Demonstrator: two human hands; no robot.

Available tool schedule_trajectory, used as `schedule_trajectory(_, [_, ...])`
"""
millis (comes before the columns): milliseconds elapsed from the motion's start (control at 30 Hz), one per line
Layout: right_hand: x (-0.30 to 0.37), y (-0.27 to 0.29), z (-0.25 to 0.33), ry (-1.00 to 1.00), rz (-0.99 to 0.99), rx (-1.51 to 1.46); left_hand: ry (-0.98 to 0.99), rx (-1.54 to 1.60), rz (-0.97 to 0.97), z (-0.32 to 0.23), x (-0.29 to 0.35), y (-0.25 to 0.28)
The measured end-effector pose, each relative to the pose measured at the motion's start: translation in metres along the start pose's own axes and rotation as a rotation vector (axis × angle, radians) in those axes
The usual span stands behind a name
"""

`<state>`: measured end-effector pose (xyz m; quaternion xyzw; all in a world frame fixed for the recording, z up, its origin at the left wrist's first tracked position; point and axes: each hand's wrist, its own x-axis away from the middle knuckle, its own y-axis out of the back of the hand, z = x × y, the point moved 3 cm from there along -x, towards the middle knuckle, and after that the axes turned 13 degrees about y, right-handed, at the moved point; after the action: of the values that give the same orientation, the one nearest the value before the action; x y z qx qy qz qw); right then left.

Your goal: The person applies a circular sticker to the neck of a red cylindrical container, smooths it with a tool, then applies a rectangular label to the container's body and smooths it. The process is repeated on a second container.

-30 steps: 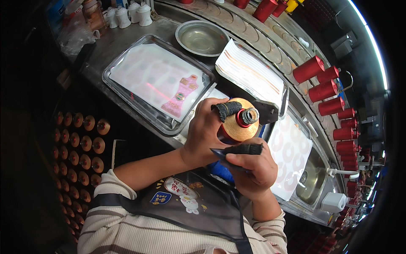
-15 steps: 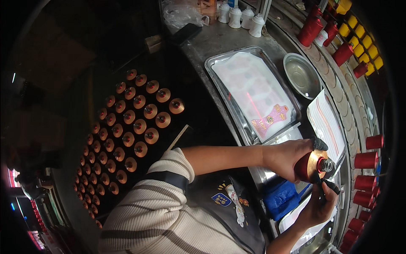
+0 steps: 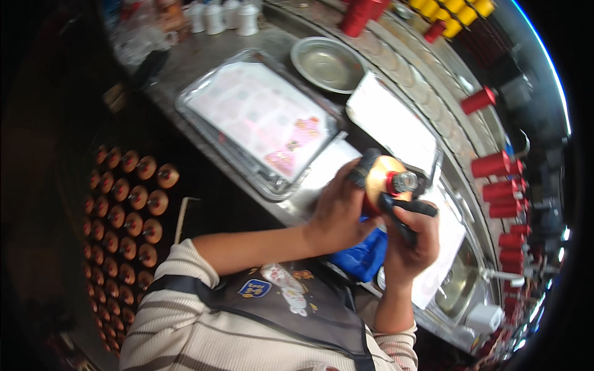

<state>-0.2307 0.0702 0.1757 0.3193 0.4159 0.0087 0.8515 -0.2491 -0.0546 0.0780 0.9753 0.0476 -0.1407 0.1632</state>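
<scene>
A red bottle with a gold shoulder (image 3: 378, 179) and a clear stopper on a red neck (image 3: 403, 181) lies tilted in front of me, its top toward the right. My left hand (image 3: 339, 209) is wrapped round its body, a black cover on the fingertip pressing the gold shoulder. Close against the near side of the shoulder is my right hand (image 3: 417, 241), its fingers drawn together and also in black covers. Something dark runs between those fingers and the bottle. Blur hides whether it is a tool or only the covered finger.
A metal tray (image 3: 272, 191) with a white and pink printed sheet lies on the steel counter, a metal bowl (image 3: 325, 65) beyond it. A blue cloth (image 3: 362, 256) sits below my hands. Red bottles (image 3: 489, 166) line the curved conveyor at right; several gold-shouldered bottles (image 3: 128, 216) stand at left.
The view has swung, so the counter and tray now sit further left. Both hands and the bottle are higher and further left in the picture. My left hand keeps its hold.
</scene>
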Motion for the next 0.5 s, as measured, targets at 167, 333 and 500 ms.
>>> schedule_trajectory(167, [0.009,0.006,-0.004,-0.026,-0.052,-0.051,0.221,0.399,0.365,0.004,-0.018,0.022])
schedule_trajectory(333, [0.009,0.005,0.001,-0.042,-0.029,-0.028,0.067,0.166,0.126,0.013,0.0,-0.001])
schedule_trajectory(500, [0.011,0.006,0.002,-0.074,-0.036,-0.035,0.136,0.562,0.288,0.021,-0.013,0.007])
